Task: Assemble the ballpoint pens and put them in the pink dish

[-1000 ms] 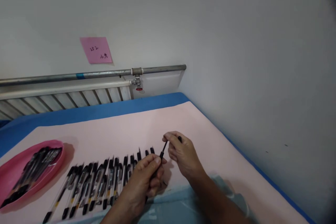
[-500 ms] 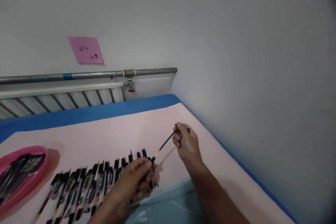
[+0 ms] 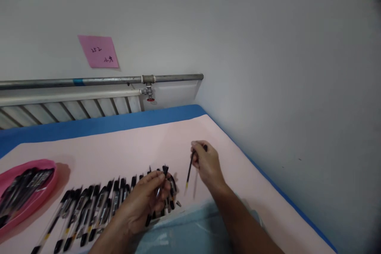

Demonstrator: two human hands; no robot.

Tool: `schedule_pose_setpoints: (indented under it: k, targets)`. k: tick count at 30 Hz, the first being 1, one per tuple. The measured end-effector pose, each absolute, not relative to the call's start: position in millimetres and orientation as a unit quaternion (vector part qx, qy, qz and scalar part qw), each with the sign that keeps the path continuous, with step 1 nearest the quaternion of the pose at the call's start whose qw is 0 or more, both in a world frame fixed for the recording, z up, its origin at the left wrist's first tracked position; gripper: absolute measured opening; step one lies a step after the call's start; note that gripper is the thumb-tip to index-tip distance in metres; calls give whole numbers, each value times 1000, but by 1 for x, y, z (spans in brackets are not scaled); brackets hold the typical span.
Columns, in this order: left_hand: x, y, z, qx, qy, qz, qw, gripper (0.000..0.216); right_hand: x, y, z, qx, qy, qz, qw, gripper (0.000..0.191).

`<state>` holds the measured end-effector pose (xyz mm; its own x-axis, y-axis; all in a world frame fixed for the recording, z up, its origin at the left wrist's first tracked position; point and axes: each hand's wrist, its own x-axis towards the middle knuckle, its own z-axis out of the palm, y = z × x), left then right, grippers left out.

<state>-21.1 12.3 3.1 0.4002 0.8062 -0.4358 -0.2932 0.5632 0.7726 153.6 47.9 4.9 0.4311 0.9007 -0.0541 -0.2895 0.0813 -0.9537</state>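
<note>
our right hand (image 3: 206, 162) is closed in a pinch on the top of a refill (image 3: 188, 174), which hangs from the fingers, yellow end down, just above the mat (image 3: 133, 151). held by one end like that, it looks free of everything below. our left hand (image 3: 143, 202) is curled shut round a barrel (image 3: 164, 171), its black end poking up past the thumb and tilted toward the refill. the two parts are near but apart. under the left grip and out to its left lie pens (image 3: 98, 210) in a row, side by side, likely so each is easy to pick. a small tip (image 3: 178, 203) lies just right of that grip. a tray (image 3: 44, 196) of more pens sits far to its left.
</note>
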Motion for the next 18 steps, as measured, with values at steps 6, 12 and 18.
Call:
schedule_pose_setpoints:
  k: [6,12,18]
  targets:
    - [-8,4,4,264,370,373,809,21,106,22,2,-545,-435,448,559,18]
    - [-7,5,5,257,400,410,779,14,106,19,4,-562,-508,395,519,14]
    - [-8,8,6,249,383,469,756,26,107,19,5,-532,-447,476,539,17]
